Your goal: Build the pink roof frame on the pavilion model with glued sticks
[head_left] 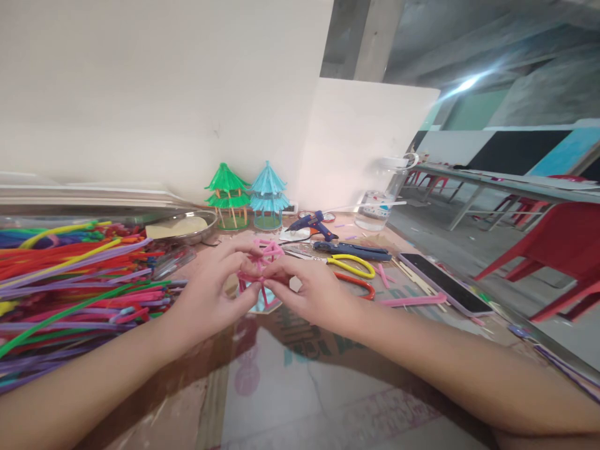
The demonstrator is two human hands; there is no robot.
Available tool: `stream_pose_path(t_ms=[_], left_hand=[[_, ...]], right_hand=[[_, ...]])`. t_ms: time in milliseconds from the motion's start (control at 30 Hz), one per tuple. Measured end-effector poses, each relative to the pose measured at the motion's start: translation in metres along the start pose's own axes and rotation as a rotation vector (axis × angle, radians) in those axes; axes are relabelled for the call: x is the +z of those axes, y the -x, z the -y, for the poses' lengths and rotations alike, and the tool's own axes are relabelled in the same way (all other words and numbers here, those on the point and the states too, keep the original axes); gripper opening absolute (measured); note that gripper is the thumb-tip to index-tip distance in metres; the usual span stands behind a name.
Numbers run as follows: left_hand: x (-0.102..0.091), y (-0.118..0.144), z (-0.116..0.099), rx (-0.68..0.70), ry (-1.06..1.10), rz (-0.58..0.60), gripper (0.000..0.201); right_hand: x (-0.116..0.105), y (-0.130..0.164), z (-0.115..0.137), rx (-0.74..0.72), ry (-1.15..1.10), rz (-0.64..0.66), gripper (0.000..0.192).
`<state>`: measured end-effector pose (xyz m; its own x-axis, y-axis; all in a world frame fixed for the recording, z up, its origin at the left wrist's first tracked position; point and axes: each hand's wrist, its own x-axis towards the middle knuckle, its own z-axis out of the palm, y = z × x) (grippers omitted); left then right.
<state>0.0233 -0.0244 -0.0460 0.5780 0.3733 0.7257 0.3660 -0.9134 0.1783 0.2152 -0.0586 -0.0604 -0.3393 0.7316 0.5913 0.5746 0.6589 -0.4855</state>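
At the near side of the small pink frame (273, 250), both hands work with fingertips close together. The left hand (218, 284) pinches the frame between thumb and fingers, its other fingers curled around the left side. The right hand (304, 287) grasps it likewise from the right, thumb and forefinger meeting the left fingertips at a pink upright; exactly which bit each one grips is hidden. The frame sits upright on a light-blue base (267, 301), straight ahead of the person.

Just behind the frame stand two roofed models, a green one (228, 197) a little to its left and a blue one (268, 195) directly beyond it. Behind and left of it, a round metal dish (206, 226) holds something flat and pale yellow (175, 227). Left of the frame spreads a big pile of fuzzy stems (94, 281) in many colours, with clear plastic wrapping (175, 261) on the side facing it.

Right of the frame and a little beyond lies a blue glue gun (312, 224); nearer are a blue-handled tool (354, 251) and yellow (359, 265) and orange (360, 287) looped handles. Further right rests a phone (443, 284). Well behind and right of the frame is a clear lidded jug (372, 215) with a label; its fill level is hard to tell.
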Motion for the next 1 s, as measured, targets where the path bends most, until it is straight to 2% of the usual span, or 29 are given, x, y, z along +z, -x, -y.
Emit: stream_pose_path(t_ms=[233,500,667,733,833,900,1000], left_hand=[[0.000,0.001,0.000,-0.050,-0.018,0.007,0.007],[0.002,0.002,0.002,0.035,-0.036,-0.016,0.007],[-0.007,0.001,0.005,-0.009,0.004,0.055,0.011],[-0.013,-0.002,0.010,-0.101,0.050,0.045,0.016],[-0.015,-0.003,0.023,-0.340,0.115,-0.114,0.024],[-0.011,0.000,0.033,-0.480,0.142,-0.189,0.029],[0.001,0.007,0.042,-0.615,0.176,-0.196,0.037]], right_hand=[[0.002,0.000,-0.001,0.013,0.002,-0.029,0.015],[0.007,0.000,0.000,0.034,-0.055,-0.085,0.015],[0.005,-0.003,-0.006,0.036,-0.065,-0.065,0.012],[0.004,-0.003,-0.011,0.038,-0.067,-0.069,0.012],[0.007,-0.002,-0.020,0.011,-0.072,-0.095,0.013],[0.010,0.001,-0.027,-0.036,-0.074,-0.118,0.017],[0.018,0.003,-0.038,-0.047,-0.070,-0.162,0.023]])
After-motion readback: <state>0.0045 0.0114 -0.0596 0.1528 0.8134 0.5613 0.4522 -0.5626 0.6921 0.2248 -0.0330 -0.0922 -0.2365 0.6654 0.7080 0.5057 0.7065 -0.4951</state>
